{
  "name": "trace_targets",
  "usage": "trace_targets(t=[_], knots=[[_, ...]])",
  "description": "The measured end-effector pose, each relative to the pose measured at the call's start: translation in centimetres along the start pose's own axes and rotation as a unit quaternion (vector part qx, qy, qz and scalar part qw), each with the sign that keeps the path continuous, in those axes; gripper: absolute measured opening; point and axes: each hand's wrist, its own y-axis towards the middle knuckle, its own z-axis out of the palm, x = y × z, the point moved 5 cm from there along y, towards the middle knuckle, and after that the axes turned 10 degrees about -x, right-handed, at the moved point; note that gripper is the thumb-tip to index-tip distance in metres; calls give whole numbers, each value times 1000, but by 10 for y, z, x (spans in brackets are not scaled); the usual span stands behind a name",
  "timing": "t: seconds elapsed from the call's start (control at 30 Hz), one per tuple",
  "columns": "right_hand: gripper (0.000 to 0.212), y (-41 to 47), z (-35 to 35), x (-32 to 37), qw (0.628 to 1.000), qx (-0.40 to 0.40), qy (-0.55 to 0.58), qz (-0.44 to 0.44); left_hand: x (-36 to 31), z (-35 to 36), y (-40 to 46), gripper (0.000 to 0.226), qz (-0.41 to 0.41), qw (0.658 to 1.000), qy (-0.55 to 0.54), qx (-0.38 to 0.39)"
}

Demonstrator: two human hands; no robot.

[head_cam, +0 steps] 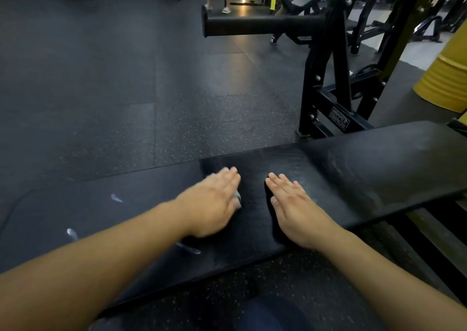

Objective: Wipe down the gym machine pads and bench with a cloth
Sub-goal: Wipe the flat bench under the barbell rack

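Evidently mid-wipe: left hand flat, pressing grey cloth on bench pad; right hand flat, empty. Roller pad apparently pending.

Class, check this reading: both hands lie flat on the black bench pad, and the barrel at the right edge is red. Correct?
Not quite. The head view shows the barrel is yellow, not red. The left hand and right hand do lie flat on the black bench pad.

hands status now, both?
Left hand: open, fingers straight, pressing a mostly hidden grey cloth onto the black padded bench.
Right hand: open, flat on bench.
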Motion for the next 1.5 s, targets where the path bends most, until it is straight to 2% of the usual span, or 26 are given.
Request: trace_targets(t=[0.13,0.23,0.33,0.43,0.53,0.6,0.73,0.93,1.03,1.1,1.2,1.37,1.5], knots=[[54,-1,-1,2,1000,3,1,3,-42,-1,-88,65,103,994,-10,25],[54,-3,-3,4,1000,5,1,5,-40,-10,-115,64,152,988,13,21],[54,-2,-3,5,1000,1,-2,5,-23,-10,-90,63,118,991,-1,57],[54,-1,-1,5,1000,5,-6,7,20,-9,-31,65,43,999,7,7],[54,0,1,4,1000,12,-5,11,58,-14,27,67,-58,998,-21,-6],[54,0,1,2,1000,13,-6,12,63,-17,51,65,-93,995,-22,-6],[54,1,-1,-1,999,30,-6,18,46,-10,34,67,-73,997,-13,-11],[56,1,-5,20,998,53,7,17,-3,-13,-80,65,47,999,-9,17],[57,-4,-3,44,998,59,11,-8,-11,-19,-116,62,63,997,-18,42],[57,-8,0,57,998,61,7,-22,-7,-20,-116,61,55,997,-8,49],[57,-13,3,66,997,67,-1,-34,18,-17,-84,63,24,1000,11,6],[57,-20,5,72,997,72,4,-40,81,-16,-7,68,-79,997,-6,-10],[56,-21,5,73,997,69,11,-39,82,-17,21,66,-113,993,-9,-14]])
